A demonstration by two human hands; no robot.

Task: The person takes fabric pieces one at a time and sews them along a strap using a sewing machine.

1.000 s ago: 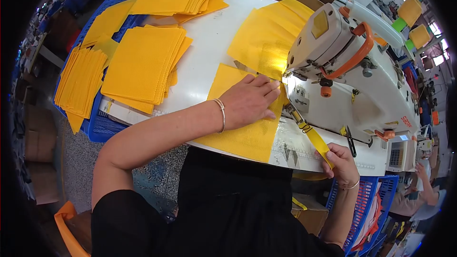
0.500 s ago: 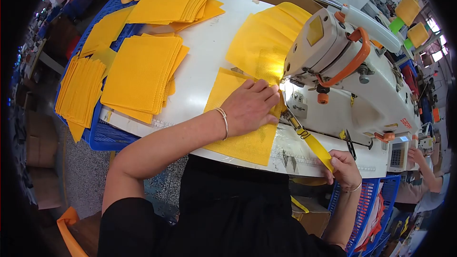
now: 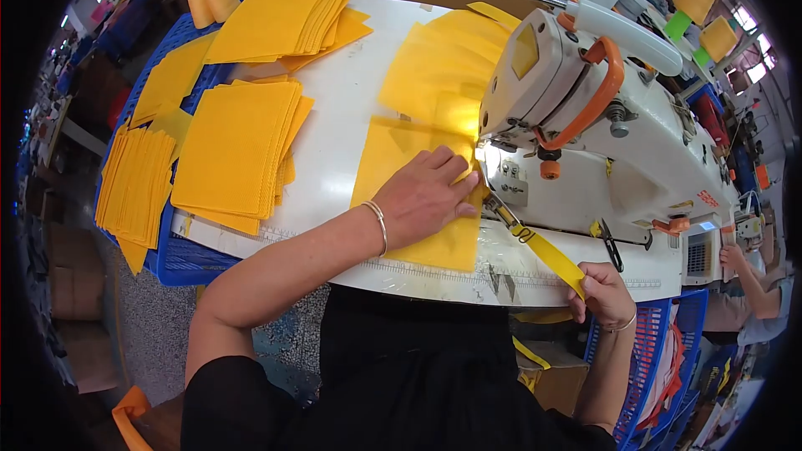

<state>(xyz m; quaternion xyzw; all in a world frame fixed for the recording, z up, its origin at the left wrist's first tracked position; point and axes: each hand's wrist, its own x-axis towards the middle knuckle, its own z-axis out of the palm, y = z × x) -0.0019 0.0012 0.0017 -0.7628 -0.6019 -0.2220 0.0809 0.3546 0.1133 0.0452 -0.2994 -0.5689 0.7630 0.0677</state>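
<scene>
My left hand (image 3: 426, 200) presses palm down on a yellow mesh fabric piece (image 3: 384, 150), fingers slightly bent and thumb apart, close to the needle area of a white sewing machine (image 3: 576, 83). My right hand (image 3: 603, 294) pinches a yellow binding tape (image 3: 551, 257) between thumb and fingers at the table's front edge. That tape runs into a metal folder (image 3: 506, 215) beside the needle. Another yellow fabric piece (image 3: 426, 67) lies gathered behind, reaching under the lit machine head. Fabric directly beneath the presser foot is hidden.
Stacks of yellow fabric (image 3: 238, 146) lie at the left, partly over a blue crate (image 3: 196, 259). Thread cones (image 3: 213, 4) stand behind them. Black snips (image 3: 611, 246) rest by the machine base. A blue basket (image 3: 652, 359) stands at lower right; another person's arm (image 3: 748, 280) shows beyond.
The fabric has shifted slightly further toward the machine's far side, and a strip end now shows behind the head. My left fingers are more bent. My right hand still holds the tape.
</scene>
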